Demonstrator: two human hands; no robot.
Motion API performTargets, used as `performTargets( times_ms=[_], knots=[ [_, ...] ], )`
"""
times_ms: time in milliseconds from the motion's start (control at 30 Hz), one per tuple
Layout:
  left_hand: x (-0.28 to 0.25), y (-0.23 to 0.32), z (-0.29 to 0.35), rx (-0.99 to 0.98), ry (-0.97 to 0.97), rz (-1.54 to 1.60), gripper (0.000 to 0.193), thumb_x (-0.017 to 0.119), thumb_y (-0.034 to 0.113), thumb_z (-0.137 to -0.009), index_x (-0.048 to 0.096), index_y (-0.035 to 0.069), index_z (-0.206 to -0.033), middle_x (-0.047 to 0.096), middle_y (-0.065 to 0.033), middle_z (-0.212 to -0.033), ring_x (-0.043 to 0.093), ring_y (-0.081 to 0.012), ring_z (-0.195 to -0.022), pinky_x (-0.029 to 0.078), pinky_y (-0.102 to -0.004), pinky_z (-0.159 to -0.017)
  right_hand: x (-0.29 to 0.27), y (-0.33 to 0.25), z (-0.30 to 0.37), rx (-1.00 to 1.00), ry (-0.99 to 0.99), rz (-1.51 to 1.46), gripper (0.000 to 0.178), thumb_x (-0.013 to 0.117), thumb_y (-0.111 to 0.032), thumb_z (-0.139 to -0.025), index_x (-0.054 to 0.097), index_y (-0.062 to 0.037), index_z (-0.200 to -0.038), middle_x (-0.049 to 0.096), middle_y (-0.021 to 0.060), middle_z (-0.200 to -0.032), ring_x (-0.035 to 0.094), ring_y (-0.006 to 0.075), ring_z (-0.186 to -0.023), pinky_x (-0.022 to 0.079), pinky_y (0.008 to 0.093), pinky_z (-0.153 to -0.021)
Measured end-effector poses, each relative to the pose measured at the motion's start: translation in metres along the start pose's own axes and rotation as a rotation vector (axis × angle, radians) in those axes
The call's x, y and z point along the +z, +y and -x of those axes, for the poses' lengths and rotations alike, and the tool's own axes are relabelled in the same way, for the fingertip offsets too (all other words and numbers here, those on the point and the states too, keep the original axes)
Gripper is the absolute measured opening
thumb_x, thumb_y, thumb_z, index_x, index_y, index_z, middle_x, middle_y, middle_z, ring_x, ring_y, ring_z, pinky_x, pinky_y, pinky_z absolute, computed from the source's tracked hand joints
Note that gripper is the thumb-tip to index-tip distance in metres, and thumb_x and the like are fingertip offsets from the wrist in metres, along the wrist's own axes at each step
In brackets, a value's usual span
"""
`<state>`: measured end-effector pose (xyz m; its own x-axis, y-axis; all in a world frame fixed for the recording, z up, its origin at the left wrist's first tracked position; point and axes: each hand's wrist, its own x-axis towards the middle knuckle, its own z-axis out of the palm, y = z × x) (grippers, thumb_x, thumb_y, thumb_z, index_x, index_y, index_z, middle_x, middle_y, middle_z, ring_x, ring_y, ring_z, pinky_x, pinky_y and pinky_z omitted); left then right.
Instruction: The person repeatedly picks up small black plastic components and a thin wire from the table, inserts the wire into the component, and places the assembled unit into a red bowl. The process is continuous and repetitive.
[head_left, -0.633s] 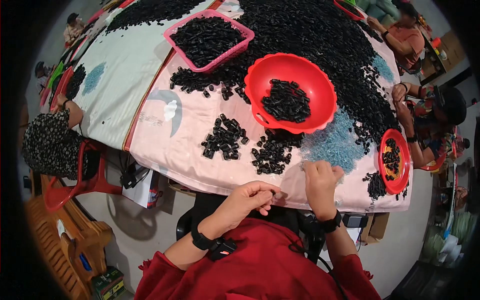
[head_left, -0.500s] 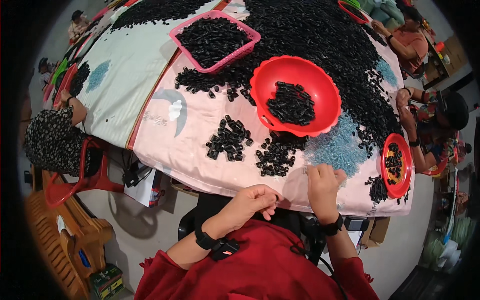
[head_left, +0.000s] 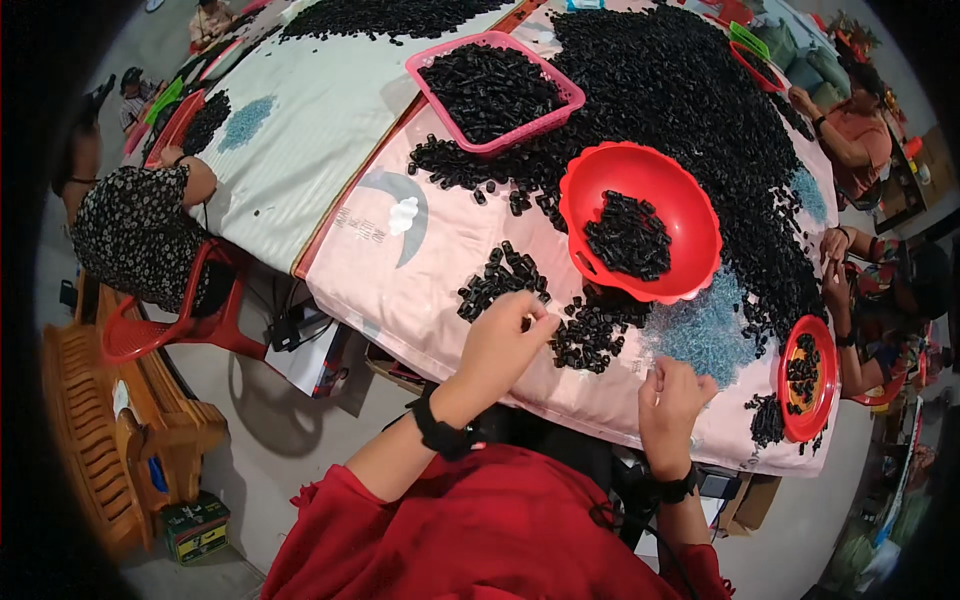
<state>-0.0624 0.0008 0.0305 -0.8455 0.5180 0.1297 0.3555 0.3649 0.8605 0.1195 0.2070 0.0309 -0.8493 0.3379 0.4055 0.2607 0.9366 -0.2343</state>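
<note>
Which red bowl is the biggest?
The red bowl in the middle, holding black pieces. The other red bowl near the right edge is far smaller.

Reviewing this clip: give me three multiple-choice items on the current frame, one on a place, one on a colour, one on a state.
1. Where is the left hand?
A. at a small pile of black pieces
B. inside the pink basket
C. on the wooden bench

2. What colour is the big bowl?
A. blue
B. red
C. white

3. What state is the big bowl in?
A. empty
B. overturned
C. upright, holding black pieces

Answers: 1 A, its fingers meet the pile's near edge; 2 B, rim and wall are red; 3 C, a heap lies inside it.
</note>
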Motion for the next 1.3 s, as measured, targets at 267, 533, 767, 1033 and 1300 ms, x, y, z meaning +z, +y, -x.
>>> performTargets(
  times_ms=[267, 533, 767, 1033, 1300],
  knots=[
    [0.028, -0.019, -0.021, 0.255, 0.153, -0.554, 0.019, 0.081, 0.018, -0.089, 0.067, 0.006, -0.095, 0.066, -0.0121, -0.089, 0.071, -0.0323, -0.084, 0.058, -0.0433, -0.072, -0.004, -0.003, 0.001, -0.065, 0.056, 0.016, 0.023, 0.072, -0.001, -0.094, 0.070, -0.0068, -0.116, 0.067, 0.0071, -0.096, 0.063, 0.0246, -0.090, 0.036, 0.0433, -0.096],
    [0.013, -0.003, -0.008, 0.106, -0.022, -0.118, 0.025, 0.079, 0.022, -0.095, 0.068, 0.004, -0.107, 0.071, -0.0109, -0.095, 0.072, -0.0245, -0.082, 0.058, -0.0347, -0.066, -0.010, -0.001, 0.008, -0.021, 0.080, -0.050, 0.015, 0.073, -0.001, -0.095, 0.073, -0.0075, -0.108, 0.073, 0.0068, -0.099, 0.065, 0.0233, -0.093, 0.037, 0.0417, -0.098],
    [0.002, 0.022, 0.027, -0.607, -0.642, 1.042, 0.025, 0.069, 0.022, -0.108, 0.066, 0.002, -0.123, 0.075, -0.0088, -0.107, 0.074, -0.0150, -0.094, 0.061, -0.0268, -0.071, -0.031, -0.023, 0.001, 0.015, 0.016, -0.340, 0.013, 0.073, -0.003, -0.096, 0.074, -0.0054, -0.109, 0.075, 0.0070, -0.104, 0.065, 0.0246, -0.098, 0.039, 0.0387, -0.098],
    [0.018, 0.022, 0.045, -0.468, -0.713, 1.109, 0.027, 0.069, 0.018, -0.108, 0.070, 0.001, -0.129, 0.074, -0.0091, -0.111, 0.072, -0.0157, -0.099, 0.061, -0.0299, -0.083, -0.053, -0.048, -0.010, -0.124, -0.011, -0.478, 0.020, 0.078, 0.001, -0.088, 0.076, -0.0071, -0.106, 0.073, 0.0062, -0.096, 0.069, 0.0248, -0.093, 0.040, 0.0413, -0.093],
    [0.018, 0.025, 0.049, -0.450, -0.707, 1.082, 0.026, 0.070, 0.015, -0.107, 0.069, -0.001, -0.128, 0.074, -0.0088, -0.110, 0.073, -0.0161, -0.096, 0.062, -0.0307, -0.086, -0.052, -0.053, -0.009, -0.098, -0.040, -0.495, 0.019, 0.078, 0.001, -0.087, 0.077, -0.0076, -0.104, 0.073, 0.0046, -0.095, 0.069, 0.0230, -0.091, 0.039, 0.0418, -0.093]
  ],
)
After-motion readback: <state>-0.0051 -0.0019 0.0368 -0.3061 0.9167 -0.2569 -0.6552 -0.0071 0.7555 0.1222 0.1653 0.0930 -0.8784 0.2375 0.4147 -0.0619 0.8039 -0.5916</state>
